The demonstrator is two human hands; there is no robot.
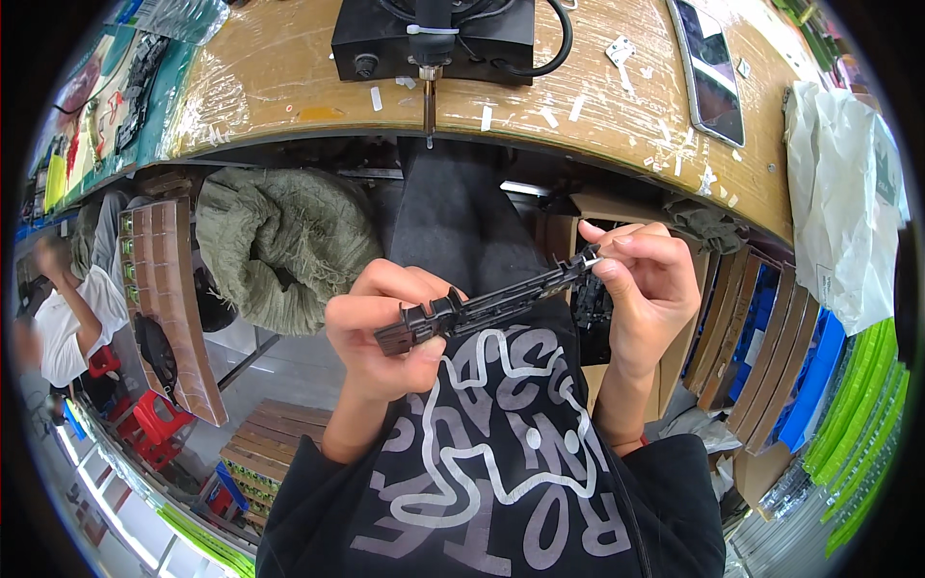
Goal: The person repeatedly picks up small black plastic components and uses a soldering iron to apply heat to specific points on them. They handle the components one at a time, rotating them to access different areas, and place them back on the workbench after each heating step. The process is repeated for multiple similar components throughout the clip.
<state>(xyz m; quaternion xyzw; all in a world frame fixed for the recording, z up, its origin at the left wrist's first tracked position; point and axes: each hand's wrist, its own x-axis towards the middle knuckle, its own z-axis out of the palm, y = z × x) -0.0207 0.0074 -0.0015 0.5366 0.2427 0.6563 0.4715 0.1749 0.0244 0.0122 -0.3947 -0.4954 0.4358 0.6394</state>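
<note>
Head view, item one: a long black plastic part [487, 306], ribbed and clipped along its length, is being held in the air below the near edge of the wooden workbench [289, 87], over the person's lap. The left hand [381, 332] is closing around its lower left end, thumb pressing beneath, steadying it. The right hand [647, 289] is pinching the raised right end between fingertips and thumb, seemingly to present that tip for close handling. Item two: a black box-shaped device [434, 39] with a downward metal tip is sitting at the bench's near edge, above the part. Item three: a dark phone [711, 72] is lying toward the bench's right side. Item four: a grey-green woven sack [284, 246] is bulging under the bench on the left.
</note>
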